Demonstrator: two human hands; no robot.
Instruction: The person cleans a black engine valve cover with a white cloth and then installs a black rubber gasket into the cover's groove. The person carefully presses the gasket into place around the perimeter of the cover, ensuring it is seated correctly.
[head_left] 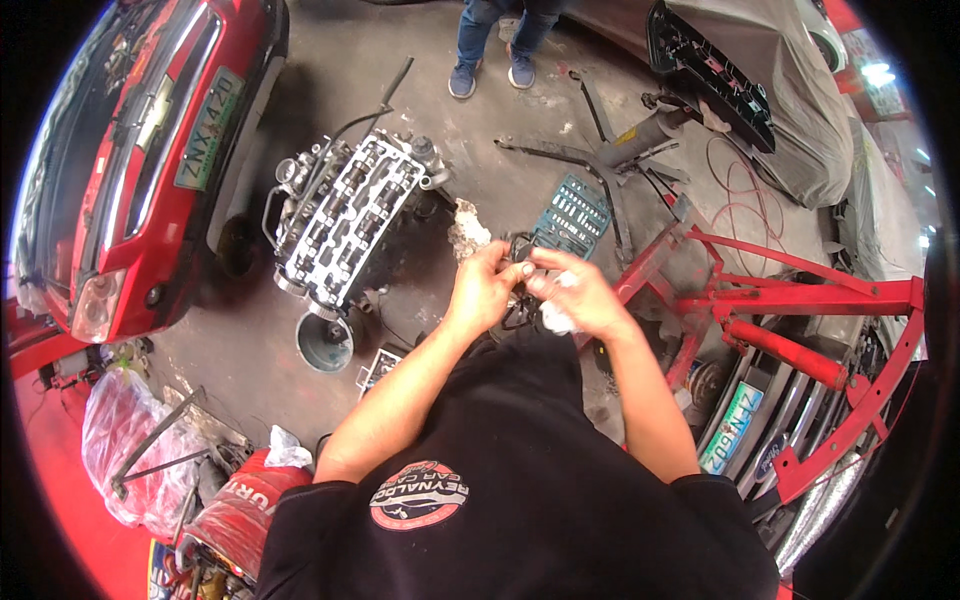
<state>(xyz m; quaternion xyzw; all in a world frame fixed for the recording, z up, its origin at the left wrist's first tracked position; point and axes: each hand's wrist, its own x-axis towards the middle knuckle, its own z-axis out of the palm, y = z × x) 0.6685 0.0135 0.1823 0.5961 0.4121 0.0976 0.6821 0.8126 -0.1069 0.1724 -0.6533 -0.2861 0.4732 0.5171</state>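
Small dark part [517, 272] pinched between left hand [482, 290] and right hand [580, 292] fingertips, rag [556, 318] underneath; looks light, rigid, probably oily—grip edges.

the small dark part [516, 290] pinched between left hand [482, 290] and right hand [580, 295] is mostly hidden by fingers; its kind is unclear.

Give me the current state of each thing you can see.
left hand: raised, fingers pinching a small dark part
right hand: holding a white rag, fingertips on the same part
engine: on the floor, top uncovered
socket set case: lying open
red car: parked
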